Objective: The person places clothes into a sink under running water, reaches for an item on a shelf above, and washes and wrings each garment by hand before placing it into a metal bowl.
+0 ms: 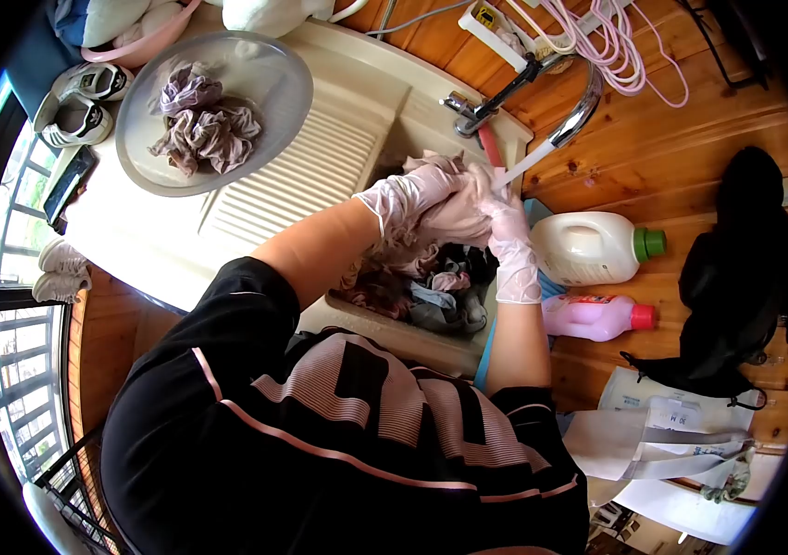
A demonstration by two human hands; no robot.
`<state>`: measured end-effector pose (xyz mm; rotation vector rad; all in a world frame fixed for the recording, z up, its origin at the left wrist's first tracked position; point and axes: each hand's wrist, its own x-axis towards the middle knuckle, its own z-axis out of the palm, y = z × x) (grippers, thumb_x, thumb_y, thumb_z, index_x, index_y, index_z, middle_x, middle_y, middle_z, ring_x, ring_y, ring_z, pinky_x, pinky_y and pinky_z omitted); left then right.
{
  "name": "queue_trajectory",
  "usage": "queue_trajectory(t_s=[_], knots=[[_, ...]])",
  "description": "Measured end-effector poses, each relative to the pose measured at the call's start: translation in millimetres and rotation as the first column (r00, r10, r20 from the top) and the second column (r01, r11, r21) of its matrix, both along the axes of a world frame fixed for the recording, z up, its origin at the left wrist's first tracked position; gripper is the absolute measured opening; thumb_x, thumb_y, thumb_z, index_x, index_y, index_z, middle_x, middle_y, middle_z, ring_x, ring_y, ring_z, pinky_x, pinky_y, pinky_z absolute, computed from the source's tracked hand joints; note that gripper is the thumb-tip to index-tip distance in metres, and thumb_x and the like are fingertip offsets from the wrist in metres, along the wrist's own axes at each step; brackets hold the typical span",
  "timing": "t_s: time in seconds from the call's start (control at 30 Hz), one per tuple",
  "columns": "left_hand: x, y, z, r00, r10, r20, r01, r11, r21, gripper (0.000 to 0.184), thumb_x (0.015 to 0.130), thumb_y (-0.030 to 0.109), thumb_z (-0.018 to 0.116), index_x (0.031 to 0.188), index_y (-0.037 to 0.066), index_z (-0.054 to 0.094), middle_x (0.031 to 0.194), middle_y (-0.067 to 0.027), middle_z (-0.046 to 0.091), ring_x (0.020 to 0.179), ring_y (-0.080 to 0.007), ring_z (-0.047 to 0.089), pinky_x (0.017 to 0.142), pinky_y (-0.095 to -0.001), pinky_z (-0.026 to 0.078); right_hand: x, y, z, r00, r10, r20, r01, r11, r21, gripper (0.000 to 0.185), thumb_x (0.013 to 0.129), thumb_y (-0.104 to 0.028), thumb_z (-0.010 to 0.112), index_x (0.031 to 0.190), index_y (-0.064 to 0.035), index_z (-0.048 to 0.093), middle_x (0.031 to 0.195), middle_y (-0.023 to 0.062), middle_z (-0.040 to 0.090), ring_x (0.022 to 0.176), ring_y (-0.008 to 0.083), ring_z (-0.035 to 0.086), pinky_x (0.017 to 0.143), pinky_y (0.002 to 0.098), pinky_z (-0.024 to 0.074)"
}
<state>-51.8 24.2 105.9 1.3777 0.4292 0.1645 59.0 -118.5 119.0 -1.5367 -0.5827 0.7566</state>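
My left hand, in a thin whitish disposable glove, is closed on a wet pale pink cloth over the sink. My right hand, gloved the same way, grips the cloth's right side. The white-tipped spout of the faucet points at the cloth, right by my hands. Below lies a heap of dark, grey and pink laundry in the sink basin. Parts of the fingers are hidden by the bunched fabric.
A ribbed washboard slope lies left of the basin. On it rests a translucent round tub holding twisted cloths. White sneakers and a phone are at far left. A white detergent jug and a pink bottle lie at right.
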Motion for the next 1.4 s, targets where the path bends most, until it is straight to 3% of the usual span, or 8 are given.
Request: queue_trajectory(t_s=[0.2,0.33,0.47,0.7,0.87,1.23,1.33,1.4], knots=[[10,32,-102,0.998,-0.014,0.067,0.067,0.388,-0.919,0.066,0.089,0.056,0.043,0.130,0.004,0.042,0.121,-0.0138,0.054,0.113,-0.0285,0.050,0.095,-0.0504,0.038,-10,12,55,0.999,0.009,0.036,-0.010,0.999,0.041,0.043,0.076,0.003,0.049,0.119,0.0014,0.054,0.116,0.0080,0.058,0.106,0.0159,0.054,0.089,0.0265,0.0435],[-13,11,-56,0.943,0.085,-0.321,-0.321,0.480,-0.817,0.072,0.083,0.065,0.045,0.136,0.017,0.037,0.134,-0.0121,0.044,0.118,-0.0296,0.047,0.095,-0.0598,0.033,-4,14,83,0.986,0.158,0.057,-0.161,0.985,0.066,0.052,0.071,0.007,0.040,0.122,0.0069,0.049,0.120,0.0100,0.056,0.106,0.0179,0.056,0.087,0.0236,0.0450],[-25,-12,-10,0.987,0.056,0.153,0.125,0.340,-0.932,0.089,0.075,0.070,0.049,0.135,0.006,0.036,0.134,-0.0172,0.043,0.119,-0.0300,0.046,0.099,-0.0521,0.035,11,13,65,0.989,0.142,0.053,-0.140,0.990,-0.027,0.055,0.070,0.007,0.041,0.124,0.0071,0.046,0.122,0.0115,0.054,0.107,0.0168,0.055,0.090,0.0255,0.0428],[6,-29,-5,0.984,0.138,0.114,0.057,0.358,-0.932,0.041,0.080,0.020,0.069,0.113,0.004,0.051,0.100,-0.0150,0.062,0.090,-0.0298,0.060,0.082,-0.0439,0.051,-7,19,44,0.749,-0.050,0.661,0.148,0.985,-0.094,0.056,0.085,-0.018,0.064,0.131,0.0027,0.039,0.126,0.0148,0.049,0.110,0.0199,0.050,0.093,0.0300,0.0403],[33,-23,-29,0.957,0.262,0.124,0.032,0.329,-0.944,0.043,0.084,0.031,0.064,0.115,0.007,0.049,0.101,-0.0150,0.059,0.091,-0.0313,0.059,0.081,-0.0447,0.050,-23,19,12,0.969,-0.150,0.197,0.162,0.986,-0.046,0.061,0.080,-0.011,0.069,0.132,-0.0007,0.038,0.117,0.0103,0.054,0.103,0.0170,0.052,0.085,0.0266,0.0436],[54,-32,-14,0.845,0.283,0.454,0.465,0.030,-0.885,0.075,0.081,0.066,0.044,0.125,0.006,0.042,0.128,-0.0196,0.045,0.117,-0.0337,0.042,0.101,-0.0425,0.034,-60,30,48,0.326,-0.090,0.941,0.236,0.972,0.012,0.055,0.079,-0.029,0.065,0.123,-0.0019,0.045,0.115,0.0224,0.049,0.109,0.0399,0.046,0.095,0.0443,0.0359],[89,-40,-63,0.755,0.252,0.606,0.203,0.788,-0.581,0.068,0.084,0.062,0.045,0.122,0.006,0.044,0.117,-0.0163,0.053,0.104,-0.0297,0.051,0.091,-0.0388,0.042,-41,31,33,0.316,-0.145,0.938,0.226,0.971,0.074,0.052,0.080,-0.031,0.065,0.117,0.0022,0.050,0.104,0.0229,0.056,0.097,0.0373,0.053,0.085,0.0433,0.0433],[51,-42,-4,0.868,0.345,0.359,0.248,0.325,-0.913,0.061,0.086,0.058,0.045,0.119,0.007,0.045,0.108,-0.0139,0.058,0.094,-0.0276,0.056,0.084,-0.0377,0.047,-41,31,34,0.474,-0.152,0.867,0.276,0.961,0.018,0.047,0.081,-0.031,0.064,0.111,0.0038,0.054,0.095,0.0218,0.060,0.088,0.0357,0.058,0.079,0.0415,0.0467]])
